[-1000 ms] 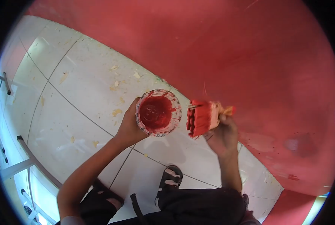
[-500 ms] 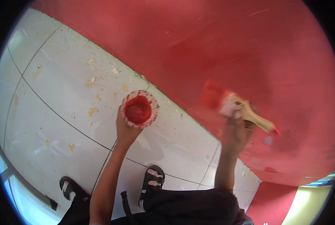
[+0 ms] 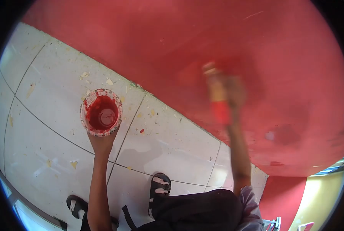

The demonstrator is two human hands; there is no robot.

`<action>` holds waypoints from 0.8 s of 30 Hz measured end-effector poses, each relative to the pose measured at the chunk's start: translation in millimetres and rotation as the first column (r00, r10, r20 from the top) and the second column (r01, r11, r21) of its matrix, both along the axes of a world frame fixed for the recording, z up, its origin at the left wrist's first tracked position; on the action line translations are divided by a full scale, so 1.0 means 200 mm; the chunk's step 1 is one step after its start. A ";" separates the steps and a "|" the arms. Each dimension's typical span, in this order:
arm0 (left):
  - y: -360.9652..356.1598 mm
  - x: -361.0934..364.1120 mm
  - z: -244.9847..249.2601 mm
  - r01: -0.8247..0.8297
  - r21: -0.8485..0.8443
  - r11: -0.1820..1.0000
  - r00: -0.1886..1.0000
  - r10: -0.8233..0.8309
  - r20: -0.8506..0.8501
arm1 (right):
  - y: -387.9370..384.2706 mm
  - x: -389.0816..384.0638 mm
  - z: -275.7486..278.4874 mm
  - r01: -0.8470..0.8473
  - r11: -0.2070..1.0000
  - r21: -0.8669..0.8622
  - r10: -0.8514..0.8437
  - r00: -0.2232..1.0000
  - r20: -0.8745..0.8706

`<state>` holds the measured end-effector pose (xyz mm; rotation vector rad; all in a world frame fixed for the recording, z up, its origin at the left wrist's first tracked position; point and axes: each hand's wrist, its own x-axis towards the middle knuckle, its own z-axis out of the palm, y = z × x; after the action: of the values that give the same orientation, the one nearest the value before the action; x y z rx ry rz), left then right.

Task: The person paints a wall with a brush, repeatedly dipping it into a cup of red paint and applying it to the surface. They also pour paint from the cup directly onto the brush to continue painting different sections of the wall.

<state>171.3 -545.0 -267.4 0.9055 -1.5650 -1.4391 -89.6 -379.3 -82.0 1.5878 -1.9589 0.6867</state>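
My left hand is wrapped round a paint cup from below, holding it over the floor. Its mouth faces me, and red paint coats the inside walls, with a paler round patch at the bottom. Motion blurs my right hand, which is closed on a paintbrush against the red wall. The brush has a light wooden handle with a red end pointing down toward me. Its bristles are too smeared to make out at the wall.
Pale floor tiles carry flakes of peeled paint and a small red spot. The wall meets the floor along a diagonal edge. My sandalled foot stands on the tiles. A dark-framed object is at the lower left.
My right hand has swung the brush up along the wall and turned its handle more upright. My left hand has moved left with the cup. A red spot now shows on the floor.
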 end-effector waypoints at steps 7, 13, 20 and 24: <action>0.04 -0.01 0.03 0.048 0.099 0.994 0.999 -0.051 0.019 | 0.05 0.00 0.16 0.095 0.995 0.040 -0.054 0.812 -0.581; 0.06 -0.04 0.07 0.025 0.019 1.000 0.999 -0.024 -0.048 | 0.14 -0.08 -0.05 -0.069 0.986 0.155 0.109 0.957 -0.268; 0.07 -0.05 -0.02 0.063 0.036 0.997 0.995 -0.066 0.077 | 0.22 -0.03 0.33 0.473 0.876 0.092 -0.400 0.819 -0.411; 0.10 -0.09 -0.01 0.131 0.020 0.991 0.991 -0.131 0.002 | 0.19 0.02 -0.09 0.124 0.961 0.246 0.012 0.874 -0.486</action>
<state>152.9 -525.9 -268.7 0.8289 -1.6414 -1.5478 -85.6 -342.0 -100.9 1.6503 -1.7539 -0.0236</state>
